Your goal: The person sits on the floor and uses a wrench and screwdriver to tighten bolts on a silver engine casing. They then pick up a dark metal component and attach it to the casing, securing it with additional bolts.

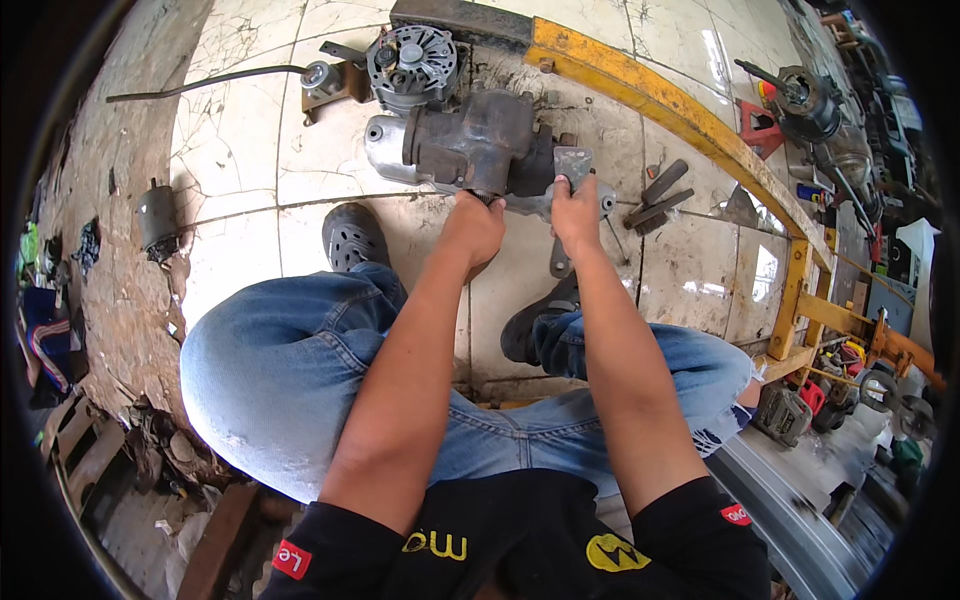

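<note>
On the tiled floor before me lies a heavy, grimy starter motor (470, 135) with a silver nose at its left end. My left hand (474, 232) is closed at its near side, fingers against a small toothed metal part (484, 194); exactly what they grip is partly hidden. My right hand (577, 215) is closed round a flat grey metal bracket (573, 163) at the motor's right end. A strip with a hole in it shows below that hand and seems to belong to the bracket. Just behind the motor stands an alternator (413, 68) with a finned round face.
A yellow steel frame (680, 100) curves along the far and right sides. Two dark metal bars (663, 183) lie right of the motor. A part with a long rod (322, 78) is at the far left, a small cylindrical motor (157, 220) nearer. Clutter lines the right.
</note>
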Action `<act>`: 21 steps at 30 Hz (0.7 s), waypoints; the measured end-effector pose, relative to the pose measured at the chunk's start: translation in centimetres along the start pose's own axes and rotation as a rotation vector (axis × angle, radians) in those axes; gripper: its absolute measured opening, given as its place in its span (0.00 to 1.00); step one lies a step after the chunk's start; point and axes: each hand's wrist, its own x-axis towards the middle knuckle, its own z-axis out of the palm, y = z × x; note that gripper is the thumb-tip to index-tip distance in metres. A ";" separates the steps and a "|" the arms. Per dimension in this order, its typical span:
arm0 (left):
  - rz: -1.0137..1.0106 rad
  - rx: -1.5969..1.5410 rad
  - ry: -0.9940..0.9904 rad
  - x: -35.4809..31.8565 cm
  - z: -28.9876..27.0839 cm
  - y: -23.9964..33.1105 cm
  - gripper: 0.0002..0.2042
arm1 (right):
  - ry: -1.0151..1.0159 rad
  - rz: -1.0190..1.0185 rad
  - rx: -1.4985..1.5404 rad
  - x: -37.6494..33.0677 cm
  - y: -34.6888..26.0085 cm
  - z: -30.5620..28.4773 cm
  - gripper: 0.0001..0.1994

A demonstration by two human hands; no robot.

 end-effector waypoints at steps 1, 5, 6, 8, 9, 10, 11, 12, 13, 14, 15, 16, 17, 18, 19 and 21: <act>0.002 -0.004 -0.002 0.0 0.0 -0.2 0.27 | -0.004 0.108 0.084 0.1 -0.2 -0.3 0.14; 0.005 0.015 -0.009 -0.4 -0.1 0.3 0.28 | -0.043 0.203 0.126 -1.0 -2.2 -0.6 0.14; -0.006 0.020 -0.013 -0.6 -0.2 0.2 0.28 | -0.086 0.189 0.103 -0.8 -2.1 -0.8 0.13; -0.007 0.027 -0.017 -0.5 -0.3 0.6 0.28 | -0.068 0.262 0.161 1.0 -0.9 -2.0 0.13; -0.007 0.026 -0.014 -0.4 -0.3 0.5 0.28 | -0.064 0.302 0.188 1.0 -1.3 -2.3 0.12; -0.007 0.025 -0.013 -0.3 -0.3 0.5 0.28 | -0.028 0.267 0.175 0.4 -1.5 -1.9 0.12; -0.007 0.024 -0.011 -0.3 -0.2 0.4 0.28 | -0.104 0.259 0.167 0.2 -1.8 -1.8 0.12; -0.005 0.029 -0.010 -0.3 -0.2 0.4 0.28 | -0.178 0.254 0.160 0.0 -2.0 -1.7 0.12; -0.003 0.033 -0.008 -0.3 -0.3 0.3 0.28 | -0.251 0.248 0.154 -0.1 -2.1 -1.7 0.12; -0.002 0.038 -0.007 -0.3 -0.3 0.3 0.28 | -0.255 0.217 0.120 0.3 -1.5 -1.8 0.12; 0.002 0.036 -0.007 -0.1 -0.2 0.2 0.28 | -0.185 0.232 0.130 0.3 -1.6 -1.7 0.12; 0.006 0.034 -0.007 -0.1 -0.1 0.1 0.28 | -0.116 0.248 0.140 0.3 -1.6 -1.6 0.12; 0.009 0.031 -0.007 0.0 -0.1 0.0 0.28 | -0.046 0.263 0.149 0.3 -1.7 -1.4 0.12; -0.001 0.037 -0.010 -0.1 -0.1 0.1 0.28 | -0.090 0.244 0.139 0.0 -1.9 -1.2 0.13; -0.012 0.042 -0.012 -0.2 -0.2 0.3 0.28 | -0.135 0.225 0.128 -0.4 -2.1 -0.9 0.13; -0.022 0.047 -0.014 -0.3 -0.2 0.5 0.28 | -0.132 0.245 0.151 -0.4 -2.2 -1.1 0.13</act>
